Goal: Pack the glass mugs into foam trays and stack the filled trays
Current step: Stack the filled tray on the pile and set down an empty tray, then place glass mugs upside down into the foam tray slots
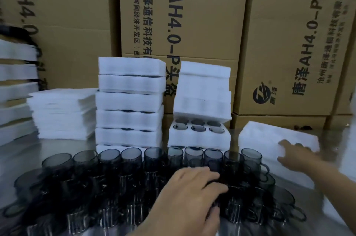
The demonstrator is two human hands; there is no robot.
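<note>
Glass mugs (154, 158) are stood upright, mouths up — one mug (221, 182) is gripped by the curled left hand (192, 193) — a foam tray (269, 139) is touched by the flat-fingered right hand (294, 156)

1. The left hand (192, 187) covers several glass mugs (133, 160); whether it grips one is unclear.
2. Mugs at lower left smear into a dark blur.
3. The right hand (294, 155) is blurred over the foam tray (269, 137); its forearm leaves the right edge.
4. In the tall tray stack (131, 101), mugs show only as dark slivers; the lowest tray is half hidden behind mugs.
5. The left foam pile (15, 89) is cut by the frame edge.
6. Small print on the cardboard boxes (202, 14) is unreadable.
</note>
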